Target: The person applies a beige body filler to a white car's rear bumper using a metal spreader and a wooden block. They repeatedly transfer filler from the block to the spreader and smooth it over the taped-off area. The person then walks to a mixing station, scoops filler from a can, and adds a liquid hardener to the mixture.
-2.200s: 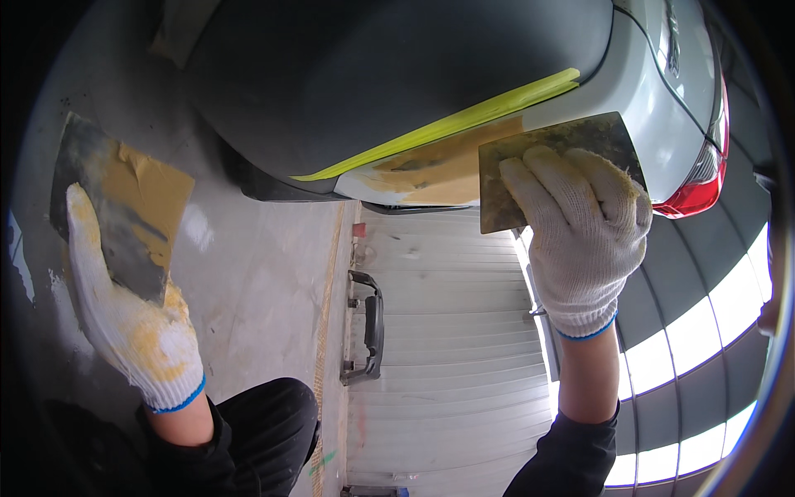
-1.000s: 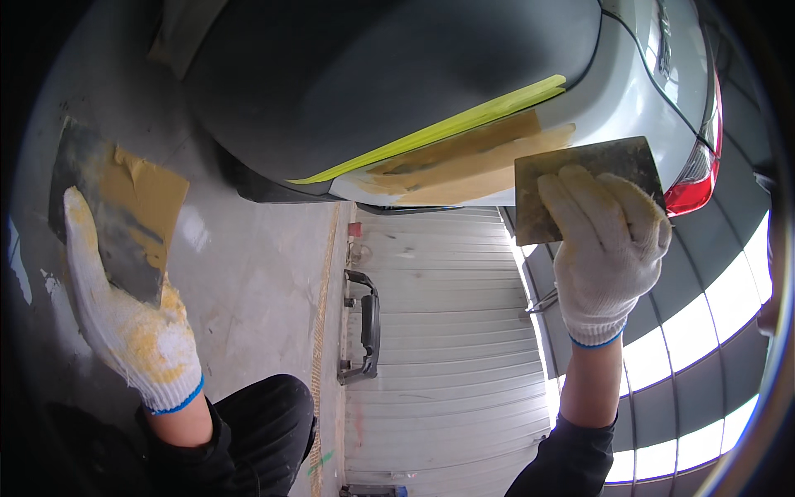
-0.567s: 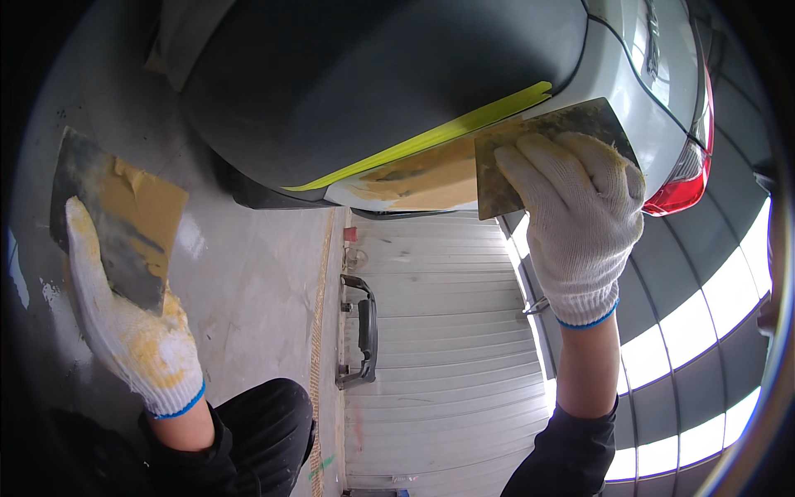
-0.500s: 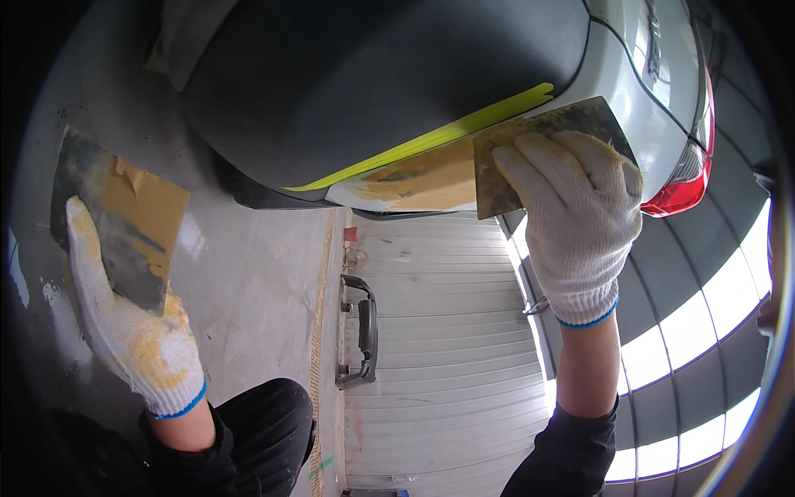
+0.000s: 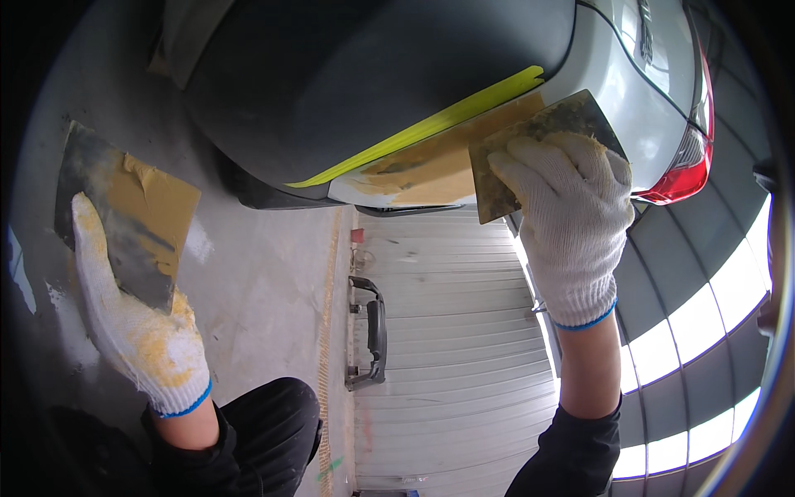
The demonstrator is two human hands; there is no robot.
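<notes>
Versus the frame half a second back: the right plate [image 5: 561,118] is turned to a steeper slant, and more tan filler [image 5: 443,170] shows beyond its far edge. The left plate [image 5: 124,236] sits slightly further right in view.

Hands well apart, both in white knit gloves. Right hand [image 5: 575,219] is clamped on the right plate, fingers pressed along its face; left hand [image 5: 145,340] grips the left plate, thumb on top, remaining fingers hidden.

Edges: the right plate overlaps the right end of the filler on the pale car panel [image 5: 625,91]; cannot tell which edge touches. Yellow tape [image 5: 422,128] runs along the filler's far side, against the dark panel [image 5: 356,74]. Red tail light [image 5: 686,180] lies right of the right plate, near it. Bare floor [image 5: 257,273] separates the left plate from the car.

Appearance: right plate thin, rectangular, dark, mottled with tan; left plate grey, smeared, carrying a thick tan layer on its right part. Panel filler streaked with grey toward the left.
</notes>
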